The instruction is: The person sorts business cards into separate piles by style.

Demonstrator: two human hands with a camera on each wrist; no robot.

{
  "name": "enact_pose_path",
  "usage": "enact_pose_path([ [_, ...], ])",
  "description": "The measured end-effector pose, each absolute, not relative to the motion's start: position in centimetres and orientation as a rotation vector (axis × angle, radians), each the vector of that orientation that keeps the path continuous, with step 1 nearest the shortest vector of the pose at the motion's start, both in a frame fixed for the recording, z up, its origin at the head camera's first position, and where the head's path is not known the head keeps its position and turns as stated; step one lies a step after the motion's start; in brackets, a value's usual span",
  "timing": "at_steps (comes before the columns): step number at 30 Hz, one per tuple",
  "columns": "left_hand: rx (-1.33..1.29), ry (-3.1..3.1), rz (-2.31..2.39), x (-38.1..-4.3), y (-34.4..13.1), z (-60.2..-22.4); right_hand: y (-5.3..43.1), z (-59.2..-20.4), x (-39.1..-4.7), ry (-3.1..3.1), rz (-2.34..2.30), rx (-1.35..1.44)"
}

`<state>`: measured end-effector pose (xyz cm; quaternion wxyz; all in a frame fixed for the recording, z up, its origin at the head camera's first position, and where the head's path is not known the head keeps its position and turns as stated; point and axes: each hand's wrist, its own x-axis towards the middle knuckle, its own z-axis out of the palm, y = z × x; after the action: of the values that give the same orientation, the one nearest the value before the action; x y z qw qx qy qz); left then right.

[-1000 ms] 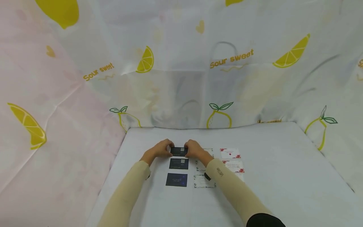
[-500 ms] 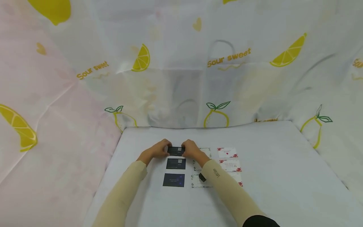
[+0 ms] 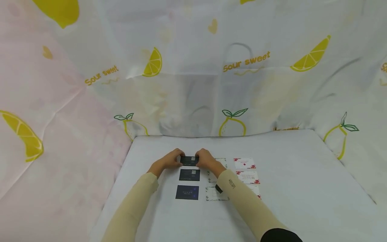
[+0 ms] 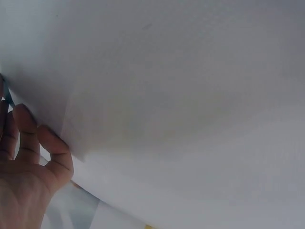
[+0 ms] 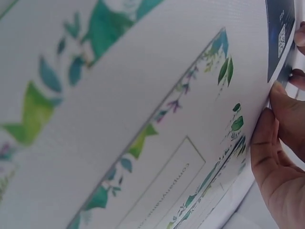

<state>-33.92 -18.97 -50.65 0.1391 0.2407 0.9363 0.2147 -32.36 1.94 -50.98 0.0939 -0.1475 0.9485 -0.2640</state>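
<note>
In the head view my left hand (image 3: 169, 160) grips the left edge of a dark business card (image 3: 189, 161) with a printed QR code, the farthest of a column. My right hand (image 3: 207, 159) holds the same card by its right edge, thumb and fingers bent at its side. Just nearer lie a second dark card (image 3: 189, 175) with a QR code and a dark blue card (image 3: 187, 192). In the left wrist view my left fingers (image 4: 55, 145) are bent, and only a sliver of the card shows.
Right of the dark column lie white leaf-bordered cards (image 3: 217, 194), partly hidden by my right arm. Farther right is a column of white cards with red flowers (image 3: 248, 177). Behind the white table (image 3: 302, 188) hangs a lemon-printed cloth (image 3: 193, 67).
Both hands stay on the far dark card, which barely moves. The whole head view shifts slightly left, then back right.
</note>
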Motion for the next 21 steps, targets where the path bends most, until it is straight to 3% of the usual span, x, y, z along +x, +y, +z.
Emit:
enact_pose_path([
  [21,0.644,2.714,0.597,-34.05,-18.64,-50.68,2.12,-51.27,-32.21,2.848,-0.803,-0.422],
])
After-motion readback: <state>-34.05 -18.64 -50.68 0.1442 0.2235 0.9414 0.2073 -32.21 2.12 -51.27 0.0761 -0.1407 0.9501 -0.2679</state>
